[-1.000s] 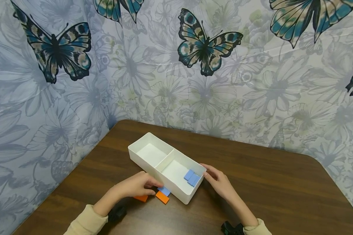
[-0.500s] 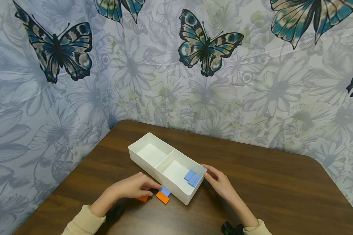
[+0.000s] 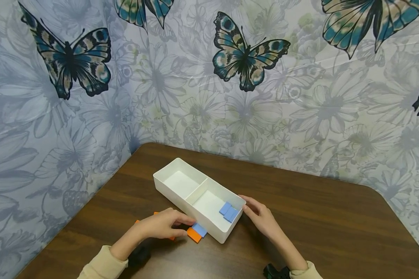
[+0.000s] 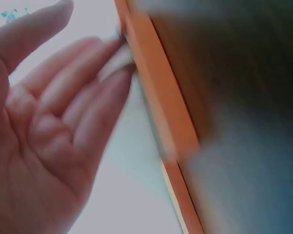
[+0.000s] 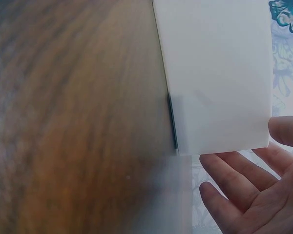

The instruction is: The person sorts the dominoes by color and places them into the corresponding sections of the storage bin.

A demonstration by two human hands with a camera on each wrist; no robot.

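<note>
A white two-compartment box stands slantwise on the table. Two blue tiles lie in its right compartment. In front of it, a blue tile and an orange tile lie side by side on the wood. My left hand is over the table beside them, index fingertip right at the blue tile, thumb apart. The left wrist view has its fingers extended near an orange tile. At the box's right corner my right hand holds on, thumb on the end wall, fingers behind.
More orange tiles peek out around the left hand, such as the orange tile behind it. The brown table reaches back to a wall hanging with butterflies and flowers.
The left hand drew back slightly, then came right again. The blue and orange tiles before the box have shifted a little to the right. The right hand stays at its corner.
</note>
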